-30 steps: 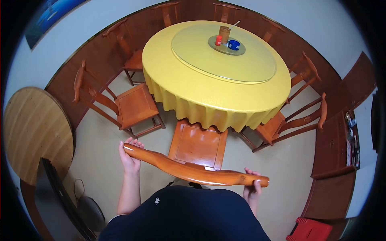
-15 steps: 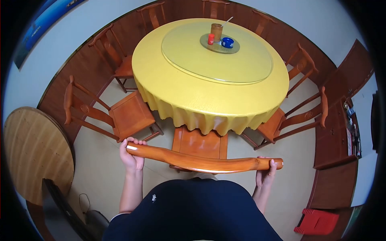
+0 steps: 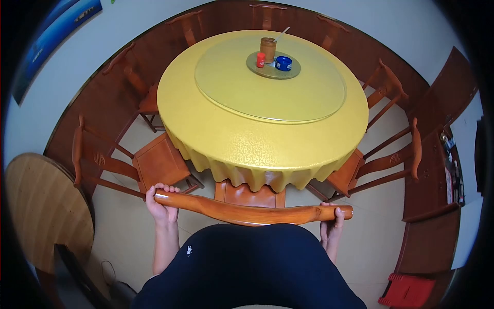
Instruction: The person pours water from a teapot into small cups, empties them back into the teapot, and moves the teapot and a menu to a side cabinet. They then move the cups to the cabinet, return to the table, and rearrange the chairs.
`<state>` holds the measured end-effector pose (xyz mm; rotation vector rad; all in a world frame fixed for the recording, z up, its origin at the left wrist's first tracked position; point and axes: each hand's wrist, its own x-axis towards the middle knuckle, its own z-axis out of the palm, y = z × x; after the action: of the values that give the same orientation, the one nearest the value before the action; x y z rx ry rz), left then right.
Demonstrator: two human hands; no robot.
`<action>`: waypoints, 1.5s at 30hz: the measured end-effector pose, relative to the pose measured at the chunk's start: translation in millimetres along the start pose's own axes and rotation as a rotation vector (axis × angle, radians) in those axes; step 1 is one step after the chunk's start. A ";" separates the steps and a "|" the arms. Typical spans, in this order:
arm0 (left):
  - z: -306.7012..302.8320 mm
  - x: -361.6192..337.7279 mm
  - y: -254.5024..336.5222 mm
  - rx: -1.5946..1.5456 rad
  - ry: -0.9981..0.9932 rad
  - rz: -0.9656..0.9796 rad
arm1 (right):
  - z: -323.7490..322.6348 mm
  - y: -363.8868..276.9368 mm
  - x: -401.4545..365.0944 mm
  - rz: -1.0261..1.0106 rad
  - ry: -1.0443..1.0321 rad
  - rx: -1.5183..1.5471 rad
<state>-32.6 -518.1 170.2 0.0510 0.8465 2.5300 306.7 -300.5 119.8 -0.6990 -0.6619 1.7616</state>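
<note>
A wooden chair stands right in front of me, its curved, glossy top rail (image 3: 247, 212) running across the view. My left hand (image 3: 162, 206) is wrapped round the rail's left end. Round the right end, the fingers of my right hand (image 3: 332, 219) are closed, thumb on top. Beyond the rail, part of the chair's seat (image 3: 249, 194) shows, with its far part hidden under the hanging yellow cloth of the round table (image 3: 257, 144). My body hides the lower part of the chair.
More wooden chairs surround the table, one near left (image 3: 160, 159) and one near right (image 3: 347, 172). A glass turntable (image 3: 267, 105) carries a brown pot (image 3: 268, 50), a red container (image 3: 261, 60) and a blue tin (image 3: 283, 63). Round boards (image 3: 49, 211) lean at left; a red stool (image 3: 407, 291) is lower right.
The chair has moved closer to the table, and less of its seat shows beyond the cloth. Both hands have stayed on the rail. The table now appears lower in view.
</note>
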 end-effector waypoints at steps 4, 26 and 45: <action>-4.3 5.8 -3.3 -0.013 0.013 -0.011 | -1.9 4.6 2.1 0.003 0.003 -0.014; -55.3 -8.8 9.3 0.032 -0.016 -0.113 | -6.9 23.4 -30.4 -0.097 0.074 0.005; -426.2 -250.4 439.1 0.574 0.860 0.302 | 67.7 340.3 -206.3 0.721 0.415 -0.271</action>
<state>-70.9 -1175.1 106.4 -0.8286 1.9972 2.4488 93.7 -596.1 -54.1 -1.5894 -0.3779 2.0811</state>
